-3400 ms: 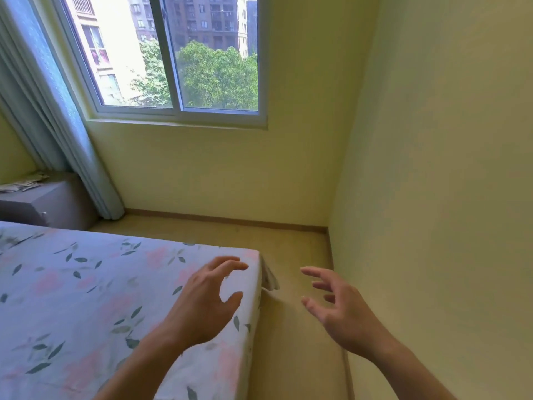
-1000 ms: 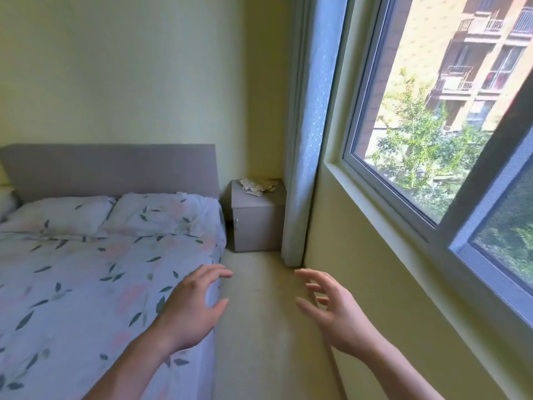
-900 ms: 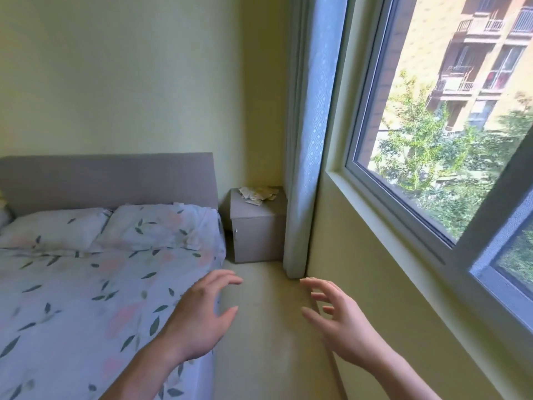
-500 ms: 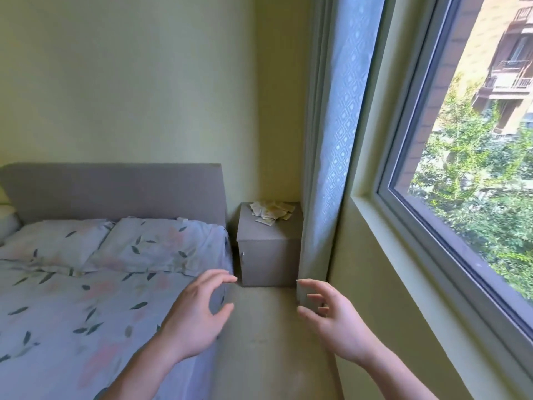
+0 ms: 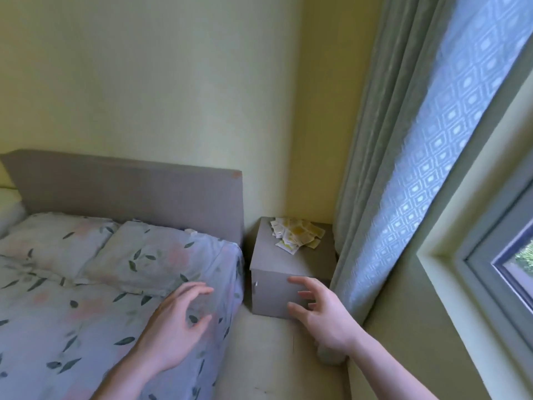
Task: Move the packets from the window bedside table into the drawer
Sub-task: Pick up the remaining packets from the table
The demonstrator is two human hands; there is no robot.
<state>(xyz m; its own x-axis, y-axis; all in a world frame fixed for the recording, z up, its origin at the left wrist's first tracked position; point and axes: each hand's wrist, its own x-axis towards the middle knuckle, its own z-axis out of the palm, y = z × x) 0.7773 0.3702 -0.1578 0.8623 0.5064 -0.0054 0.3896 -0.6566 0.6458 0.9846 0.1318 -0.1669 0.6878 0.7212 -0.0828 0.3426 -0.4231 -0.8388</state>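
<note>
1. A bed [image 5: 72, 313] with a leaf-and-flower sheet fills the lower left, with two matching pillows [image 5: 138, 255] against a grey headboard [image 5: 129, 192].
2. The left hand [image 5: 176, 327] hovers over the bed's near right edge. Its fingers are spread and loosely bent, and its grip is open, holding nothing.
3. A strip of pale floor [image 5: 265, 356] runs between the bed and the window wall.
4. The grey bedside table [image 5: 277, 255] stands in the corner, just beside the headboard, with a small knob [image 5: 255, 283] on the left of its front panel. The front is closed.
5. The packets [image 5: 295, 233], white and yellow, lie in a loose overlapping heap on the back part of the table top, nearer its right side.
6. The right hand [image 5: 320, 313] is held up before the table's lower right front. Its fingers are apart and slightly curled, its grip open and empty. I cannot tell whether the fingertips touch the panel.
7. A patterned curtain [image 5: 403, 168] hangs just right of the table, reaching down beside it.
8. The window [image 5: 490, 269] frame occupies the far right.
</note>
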